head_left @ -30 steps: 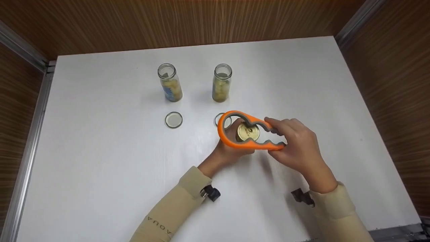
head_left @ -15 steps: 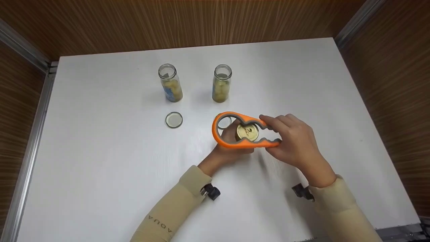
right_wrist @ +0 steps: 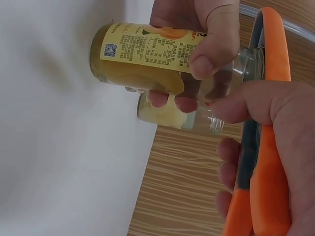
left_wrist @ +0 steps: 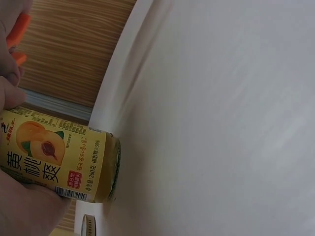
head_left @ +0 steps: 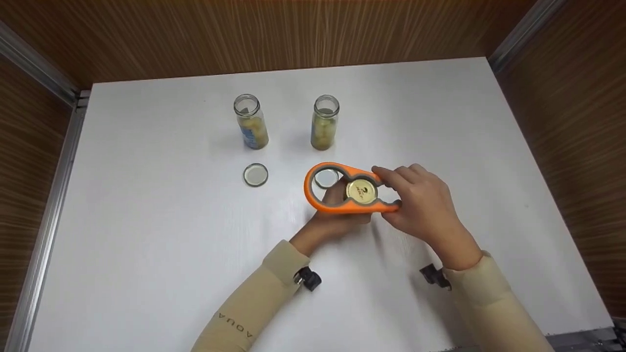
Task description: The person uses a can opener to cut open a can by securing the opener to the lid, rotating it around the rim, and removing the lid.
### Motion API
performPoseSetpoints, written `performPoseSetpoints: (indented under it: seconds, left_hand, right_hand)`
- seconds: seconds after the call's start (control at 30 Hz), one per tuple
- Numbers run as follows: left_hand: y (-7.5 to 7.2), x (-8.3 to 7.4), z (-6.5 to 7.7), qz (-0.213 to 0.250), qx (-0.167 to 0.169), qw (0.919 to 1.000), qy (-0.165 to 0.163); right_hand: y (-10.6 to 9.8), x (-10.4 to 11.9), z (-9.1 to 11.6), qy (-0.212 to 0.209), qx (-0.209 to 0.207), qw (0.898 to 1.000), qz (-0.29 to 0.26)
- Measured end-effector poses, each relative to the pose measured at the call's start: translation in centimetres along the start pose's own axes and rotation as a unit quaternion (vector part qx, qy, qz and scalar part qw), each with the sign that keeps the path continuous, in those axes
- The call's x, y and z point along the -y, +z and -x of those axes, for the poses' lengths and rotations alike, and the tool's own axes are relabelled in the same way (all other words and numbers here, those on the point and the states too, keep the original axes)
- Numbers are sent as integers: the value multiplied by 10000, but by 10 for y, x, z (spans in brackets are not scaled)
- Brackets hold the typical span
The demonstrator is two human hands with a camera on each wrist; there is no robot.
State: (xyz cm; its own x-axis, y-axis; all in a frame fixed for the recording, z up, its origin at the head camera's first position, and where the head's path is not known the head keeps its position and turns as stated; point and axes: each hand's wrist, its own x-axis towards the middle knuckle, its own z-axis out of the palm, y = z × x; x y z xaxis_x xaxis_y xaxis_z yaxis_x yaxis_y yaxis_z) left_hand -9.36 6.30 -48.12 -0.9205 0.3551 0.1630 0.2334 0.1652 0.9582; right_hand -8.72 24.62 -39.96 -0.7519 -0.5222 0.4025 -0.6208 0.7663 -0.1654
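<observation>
My left hand (head_left: 337, 224) grips a glass jar of yellow peaches (left_wrist: 54, 152) round its body, fingers and thumb wrapped over the yellow label. Its gold lid (head_left: 362, 191) faces up in the head view. Around that lid sits an orange jar opener (head_left: 309, 190) with grey toothed inner edges, the notches of both arms lying against the lid's sides. My right hand (head_left: 420, 203) squeezes the two handle ends of the opener together, fingers on the far arm and thumb on the near one. The jar's base is close over the white table in the right wrist view.
Two lidless jars (head_left: 254, 132) with pale yellow fruit stand at the back, the other jar (head_left: 323, 133) to the right. One loose lid (head_left: 256, 175) lies in front of the left jar; another lid (head_left: 326, 179) shows through the opener's loop. Wood-grain panels (head_left: 293, 34) border the white table (head_left: 146, 205).
The opener has shifted left and its arms have drawn together, so the notches now meet the gold lid. My right hand moved left with it; the left hand and jar stay almost in place.
</observation>
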Motion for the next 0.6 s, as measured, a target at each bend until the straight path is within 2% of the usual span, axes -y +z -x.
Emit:
performPoseSetpoints:
  seconds: [0.13,0.23,0.27,0.37,0.47,0.6]
  left_hand:
    - [0,-4,3,-176,12,9997,-179]
    - [-3,-12,8,71,18,9992,-390]
    - [-4,-15,10,367,1,9983,-445]
    - [-7,-22,15,723,-43,9958,-568]
    - [-6,-21,15,620,-104,9963,-587]
    - [-2,-12,12,460,-205,9977,-461]
  right_hand:
    - [-5,5,-3,-26,460,9978,469]
    - [-10,12,-3,110,999,9926,679]
    - [-12,15,-3,166,1167,9904,720]
    - [-13,22,-4,301,1565,9843,760]
    - [-10,25,-5,333,1538,9842,807]
    - [0,27,-5,363,1118,9886,941]
